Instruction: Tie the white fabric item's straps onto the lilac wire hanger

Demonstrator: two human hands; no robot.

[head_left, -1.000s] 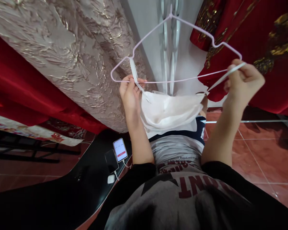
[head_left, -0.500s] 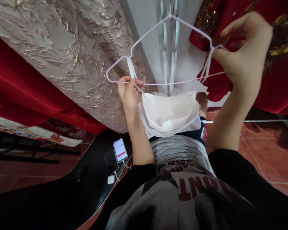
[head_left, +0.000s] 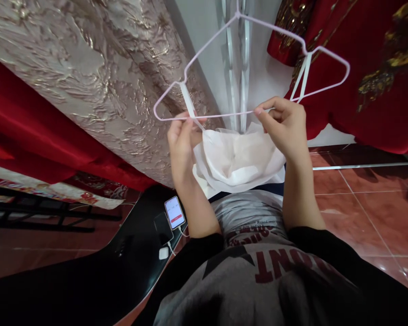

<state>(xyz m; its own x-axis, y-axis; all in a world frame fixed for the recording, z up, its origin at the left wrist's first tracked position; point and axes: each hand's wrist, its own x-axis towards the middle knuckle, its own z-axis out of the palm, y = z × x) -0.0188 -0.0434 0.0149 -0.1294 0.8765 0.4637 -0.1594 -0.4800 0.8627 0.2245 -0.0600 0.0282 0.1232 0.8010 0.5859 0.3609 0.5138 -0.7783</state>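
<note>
- Pink hanger (head_left: 238, 15), rising above our hands: left hand (head_left: 181, 147) pinches the lower bar (head_left: 224, 115) with one strap (head_left: 187, 98), right hand (head_left: 285, 124) pinches the bar.
- White garment (head_left: 241, 158), below and between them: we should hold the bar level, keeping straps hooked.

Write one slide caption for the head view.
Left hand and right hand hold a pink hanger, white garment straps looped over both sides.

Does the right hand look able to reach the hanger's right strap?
Probably yes: the right hand pinches the hanger's bottom bar nearby, and nothing visible covers the right strap above that bar.
</note>
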